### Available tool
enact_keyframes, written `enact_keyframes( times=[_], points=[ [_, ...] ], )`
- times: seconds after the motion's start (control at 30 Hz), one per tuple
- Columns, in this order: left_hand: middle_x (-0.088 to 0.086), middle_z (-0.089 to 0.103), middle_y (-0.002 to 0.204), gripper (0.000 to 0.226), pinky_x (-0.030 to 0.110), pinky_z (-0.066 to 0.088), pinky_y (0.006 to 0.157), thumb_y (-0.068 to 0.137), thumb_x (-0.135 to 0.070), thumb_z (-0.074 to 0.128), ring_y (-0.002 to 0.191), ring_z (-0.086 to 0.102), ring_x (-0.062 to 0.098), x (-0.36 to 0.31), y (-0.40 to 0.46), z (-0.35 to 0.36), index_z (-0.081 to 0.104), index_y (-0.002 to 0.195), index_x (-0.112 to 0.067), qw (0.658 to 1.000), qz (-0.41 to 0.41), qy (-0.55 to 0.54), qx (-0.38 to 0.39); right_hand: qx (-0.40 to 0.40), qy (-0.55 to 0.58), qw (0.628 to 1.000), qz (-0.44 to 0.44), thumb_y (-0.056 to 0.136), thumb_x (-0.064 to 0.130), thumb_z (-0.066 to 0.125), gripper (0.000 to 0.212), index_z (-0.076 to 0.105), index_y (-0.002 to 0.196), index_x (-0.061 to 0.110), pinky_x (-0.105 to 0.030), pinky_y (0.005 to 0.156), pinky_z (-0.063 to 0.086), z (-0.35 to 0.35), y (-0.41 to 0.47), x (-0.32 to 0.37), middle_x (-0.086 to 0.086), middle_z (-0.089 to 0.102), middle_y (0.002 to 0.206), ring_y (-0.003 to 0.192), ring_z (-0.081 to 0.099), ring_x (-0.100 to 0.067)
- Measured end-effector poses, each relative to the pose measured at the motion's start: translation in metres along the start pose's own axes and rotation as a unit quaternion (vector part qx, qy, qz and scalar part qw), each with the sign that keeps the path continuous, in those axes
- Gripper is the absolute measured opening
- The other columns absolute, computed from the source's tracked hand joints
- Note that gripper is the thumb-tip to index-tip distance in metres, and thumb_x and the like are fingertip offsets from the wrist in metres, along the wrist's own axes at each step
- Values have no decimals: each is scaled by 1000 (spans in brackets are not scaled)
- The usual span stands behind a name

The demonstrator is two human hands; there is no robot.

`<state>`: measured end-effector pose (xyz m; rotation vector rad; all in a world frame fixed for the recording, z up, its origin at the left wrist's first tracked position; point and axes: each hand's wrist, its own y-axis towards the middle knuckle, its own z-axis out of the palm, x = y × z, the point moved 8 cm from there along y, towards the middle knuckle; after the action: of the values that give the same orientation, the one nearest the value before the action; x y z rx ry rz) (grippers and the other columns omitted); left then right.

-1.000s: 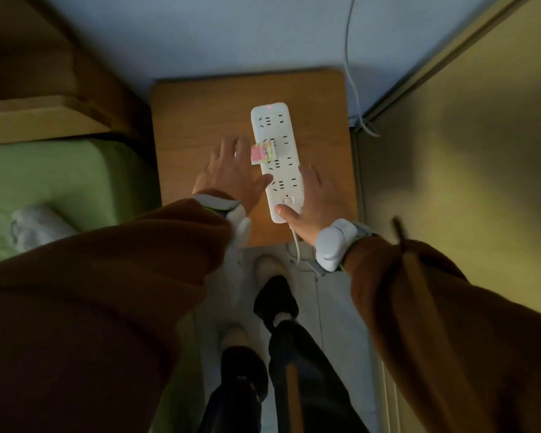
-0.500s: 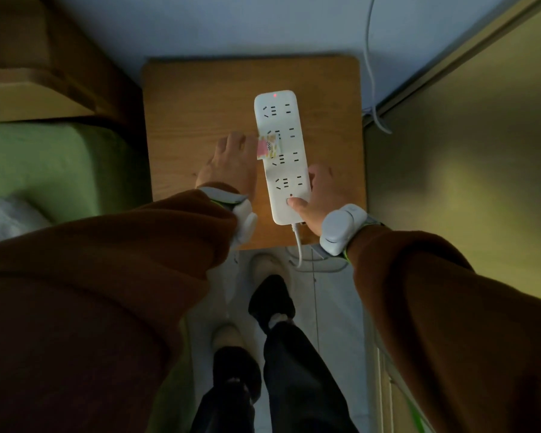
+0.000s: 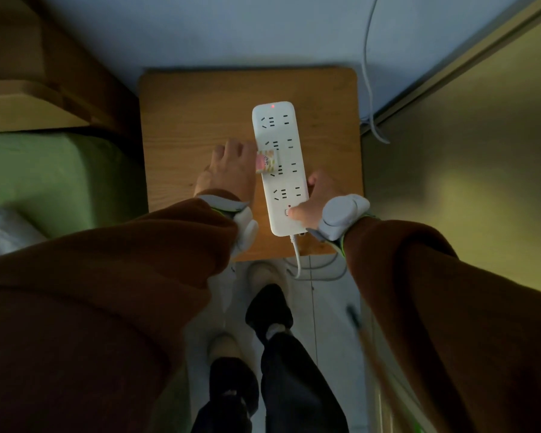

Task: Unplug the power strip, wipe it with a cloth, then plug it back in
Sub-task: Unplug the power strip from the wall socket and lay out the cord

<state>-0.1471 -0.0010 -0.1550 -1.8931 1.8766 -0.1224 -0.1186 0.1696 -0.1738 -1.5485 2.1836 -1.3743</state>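
Note:
A white power strip [image 3: 281, 129] lies lengthwise on a small wooden table [image 3: 194, 114], with a red light [image 3: 273, 106] glowing at its far end. Its white cord [image 3: 297, 257] leaves the near end and drops to the floor. My left hand [image 3: 228, 173] rests at the strip's left edge and pinches a small pink and yellow patterned cloth [image 3: 266, 162] against the strip's middle. My right hand [image 3: 313, 201] grips the strip's near right side, with the thumb lying on the switch.
A green bed [image 3: 44, 176] and a wooden shelf [image 3: 28, 101] stand to the left. A loose white cable [image 3: 369, 73] hangs down the blue wall behind the table. A tall panel [image 3: 466, 151] closes the right side. My feet [image 3: 269, 276] stand right below the table's edge.
My right hand has slid a little along the strip's near end, the thumb staying by the switch. My left hand keeps the cloth on the same spot. The strip has not moved.

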Motion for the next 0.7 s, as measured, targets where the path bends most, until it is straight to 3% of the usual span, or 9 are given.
enact_keyframes(
  times=[0.13,0.23,0.3,0.4,0.47,0.57,0.7],
  points=[
    [8,49,133,46,46,52,93,92,-11,61,124,48,30,1,2,-2,46,135,-18,1000,-5,-2,-3,31,3,1000,4,86,13,71,44,31,103,15,-25,61,46,5,0,0,4,51,90,85,55,-18],
    [9,50,133,48,46,51,96,91,-14,65,124,49,30,-1,2,-3,46,135,-17,1000,1,7,-6,33,-22,999,10,85,16,72,46,31,105,16,-44,94,52,5,2,4,-12,59,119,110,60,-31],
    [9,52,132,47,46,51,95,92,-16,65,123,50,30,-2,1,-4,46,134,-17,1000,1,15,-10,38,-16,999,18,81,18,77,48,41,113,15,-47,101,48,2,1,6,-18,57,130,119,57,-36],
    [8,55,131,47,46,49,95,91,-16,66,123,50,31,-2,2,-5,46,133,-17,1000,4,22,-9,74,-25,997,7,82,21,78,56,44,125,9,-42,98,50,3,-1,6,-8,60,124,116,60,-28],
    [8,55,131,46,47,48,96,90,-14,65,123,49,31,-3,4,-5,46,132,-17,1000,2,23,-3,64,-12,998,0,81,23,80,50,47,118,13,-37,93,51,0,-4,7,-3,62,120,111,61,-24],
    [7,56,130,45,49,47,99,90,-14,65,124,50,31,-2,4,-4,48,132,-19,1000,1,23,-2,28,51,998,-12,79,21,83,41,44,91,23,-38,90,53,-2,-7,10,-2,64,112,104,63,-23],
    [7,55,131,49,52,46,99,88,-13,67,124,49,31,20,2,-10,47,132,-22,999,-18,38,10,-13,53,998,-14,78,30,82,53,36,102,23,-33,83,47,-10,-9,16,4,52,103,96,55,-17]
  ],
)
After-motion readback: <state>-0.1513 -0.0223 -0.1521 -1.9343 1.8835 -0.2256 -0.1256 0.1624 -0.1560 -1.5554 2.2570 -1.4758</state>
